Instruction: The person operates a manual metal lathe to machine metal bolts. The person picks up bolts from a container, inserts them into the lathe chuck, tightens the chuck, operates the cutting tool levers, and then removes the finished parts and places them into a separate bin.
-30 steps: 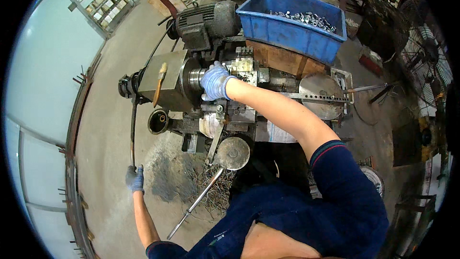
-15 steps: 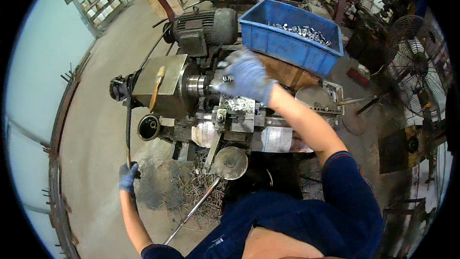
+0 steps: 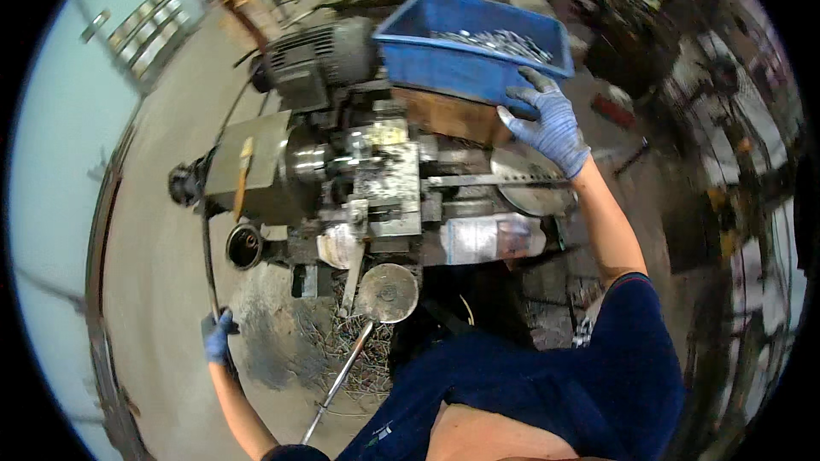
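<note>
My left hand point(image 3: 219, 338), in a blue-grey work glove, is wrapped round the lower end of a long dark lever point(image 3: 208, 260), which runs down from the left end of the lathe headstock point(image 3: 248, 166). My right hand point(image 3: 553, 130), gloved too, has its fingers spread with nothing seen in them. It is in front of the right corner of a blue plastic bin point(image 3: 453, 68). Small shiny metal parts point(image 3: 504, 43) lie in the bin. The lathe's spindle collet point(image 3: 307, 162) faces the chip-strewn tool slide point(image 3: 389, 179), with no hand at it.
A brush point(image 3: 243, 179) lies on the headstock. Below it are an oily round cup point(image 3: 244, 245) and a round metal disc point(image 3: 387, 293) with a bright handle point(image 3: 340, 382). Metal shavings point(image 3: 342, 354) cover the floor. An electric motor point(image 3: 320, 55) stands behind.
My right hand has moved from the collet rightward to the bin's corner, and its fingers have spread. The view has shifted. My left hand stays on the lever, which hangs straighter and slightly lower.
</note>
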Demonstrator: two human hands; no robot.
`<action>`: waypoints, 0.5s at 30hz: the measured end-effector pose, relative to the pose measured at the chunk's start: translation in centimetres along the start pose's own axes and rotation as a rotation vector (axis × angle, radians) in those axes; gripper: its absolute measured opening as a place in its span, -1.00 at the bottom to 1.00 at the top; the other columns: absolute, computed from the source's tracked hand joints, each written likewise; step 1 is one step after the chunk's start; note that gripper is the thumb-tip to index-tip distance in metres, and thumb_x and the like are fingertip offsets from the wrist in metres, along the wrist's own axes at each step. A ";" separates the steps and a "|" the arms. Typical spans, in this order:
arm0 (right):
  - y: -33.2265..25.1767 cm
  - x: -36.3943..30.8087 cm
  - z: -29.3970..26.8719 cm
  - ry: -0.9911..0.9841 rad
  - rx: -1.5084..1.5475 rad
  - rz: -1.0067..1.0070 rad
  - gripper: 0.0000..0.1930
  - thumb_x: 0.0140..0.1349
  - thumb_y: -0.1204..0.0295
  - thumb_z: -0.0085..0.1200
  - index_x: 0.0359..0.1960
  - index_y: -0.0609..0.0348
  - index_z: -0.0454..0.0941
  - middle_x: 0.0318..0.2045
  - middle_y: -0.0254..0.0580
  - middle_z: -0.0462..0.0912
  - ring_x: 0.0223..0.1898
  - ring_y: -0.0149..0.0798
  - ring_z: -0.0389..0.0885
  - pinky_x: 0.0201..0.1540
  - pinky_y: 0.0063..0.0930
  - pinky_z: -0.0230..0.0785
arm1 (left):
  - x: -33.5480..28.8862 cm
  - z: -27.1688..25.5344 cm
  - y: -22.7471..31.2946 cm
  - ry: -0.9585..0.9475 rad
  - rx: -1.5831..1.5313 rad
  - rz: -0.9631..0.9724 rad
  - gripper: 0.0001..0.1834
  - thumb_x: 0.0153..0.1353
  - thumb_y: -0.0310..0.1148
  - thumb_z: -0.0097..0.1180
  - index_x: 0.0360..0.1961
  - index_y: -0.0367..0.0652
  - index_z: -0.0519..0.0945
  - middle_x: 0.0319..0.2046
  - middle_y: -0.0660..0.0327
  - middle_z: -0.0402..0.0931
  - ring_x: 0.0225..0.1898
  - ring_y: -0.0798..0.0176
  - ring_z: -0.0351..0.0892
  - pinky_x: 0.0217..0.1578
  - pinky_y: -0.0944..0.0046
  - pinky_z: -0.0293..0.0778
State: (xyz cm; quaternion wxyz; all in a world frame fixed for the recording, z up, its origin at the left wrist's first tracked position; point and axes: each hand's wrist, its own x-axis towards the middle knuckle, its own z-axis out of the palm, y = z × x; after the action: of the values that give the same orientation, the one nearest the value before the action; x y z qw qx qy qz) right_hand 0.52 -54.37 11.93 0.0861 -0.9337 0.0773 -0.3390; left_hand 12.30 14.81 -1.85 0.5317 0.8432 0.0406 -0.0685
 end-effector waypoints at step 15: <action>13.2 -45.9 -11.6 -0.726 -0.202 1.322 -0.35 -0.08 -0.19 0.04 -0.35 0.28 0.62 -0.35 0.13 0.61 -0.27 0.03 0.60 -0.11 -0.24 0.39 | 2.2 2.1 -3.2 -0.098 0.327 -0.322 -0.40 0.17 -0.01 0.06 0.05 -0.30 0.43 -0.12 -0.01 0.52 -0.16 0.07 0.51 -0.14 0.20 0.45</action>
State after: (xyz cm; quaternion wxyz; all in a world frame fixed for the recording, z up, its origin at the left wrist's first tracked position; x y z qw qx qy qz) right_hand -42.90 -59.17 -10.52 0.2055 -0.7491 0.6181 0.1205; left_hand 13.87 14.32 -5.97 0.3717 0.8963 0.1371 -0.1993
